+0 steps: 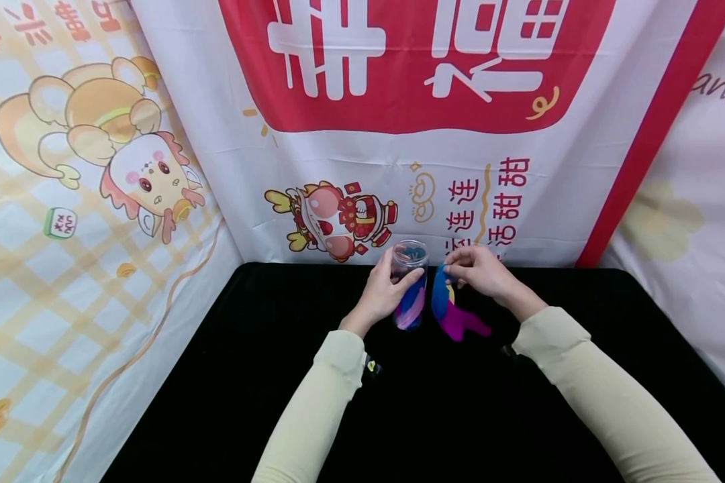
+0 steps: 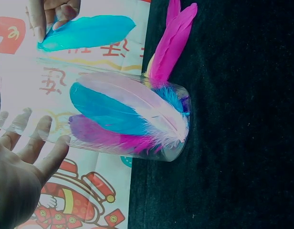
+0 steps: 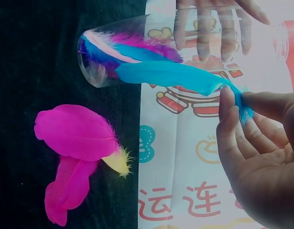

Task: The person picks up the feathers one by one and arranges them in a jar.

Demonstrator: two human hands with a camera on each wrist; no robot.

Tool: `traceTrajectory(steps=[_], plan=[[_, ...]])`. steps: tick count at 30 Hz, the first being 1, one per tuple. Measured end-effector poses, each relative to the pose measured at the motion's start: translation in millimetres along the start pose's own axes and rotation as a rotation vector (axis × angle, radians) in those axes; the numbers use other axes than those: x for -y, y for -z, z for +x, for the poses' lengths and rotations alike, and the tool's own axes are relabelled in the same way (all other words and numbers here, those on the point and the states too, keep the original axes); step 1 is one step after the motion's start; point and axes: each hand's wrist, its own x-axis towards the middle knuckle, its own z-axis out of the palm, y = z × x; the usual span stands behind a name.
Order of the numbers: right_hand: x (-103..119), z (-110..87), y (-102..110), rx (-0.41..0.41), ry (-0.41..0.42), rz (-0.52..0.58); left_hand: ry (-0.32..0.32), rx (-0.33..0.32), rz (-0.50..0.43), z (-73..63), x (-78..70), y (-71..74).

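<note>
My left hand (image 1: 377,292) grips a clear jar (image 1: 410,251) around its upper part, thumb in front. The jar stands upright on the black table. Inside it lie a pale pink feather (image 2: 125,93), a blue feather (image 2: 106,110) and a purple-magenta feather (image 2: 106,136), bunched at the bottom. Just right of the jar, my right hand (image 1: 482,270) pinches another blue feather (image 3: 171,76) by its fluffy end between thumb and forefinger. That feather hangs outside the jar. Below it on the table lie magenta feathers (image 3: 75,131) and a yellow feather (image 3: 119,162), partly covered.
The black cloth-covered table (image 1: 314,429) reaches toward me. Behind it hangs a white and red printed banner (image 1: 350,154), close to the jar. A yellow-checked printed sheet (image 1: 66,282) hangs at the left, and a pale sheet (image 1: 683,255) at the right.
</note>
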Motion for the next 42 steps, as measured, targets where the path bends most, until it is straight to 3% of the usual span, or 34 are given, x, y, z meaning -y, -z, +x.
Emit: traceTrajectory(steps=[13,27,42], plan=[[6,-0.1,3,-0.040,-0.001,-0.061,-0.003,-0.003,0.006,0.4,0.2,0.1],[14,-3.7,2,-0.032,0.052,0.059,-0.012,-0.001,0.011,-0.6,1.3,0.2],[22,-3.2,6,-0.064,0.102,0.049,-0.010,-0.006,0.010,-0.4,0.9,0.3]])
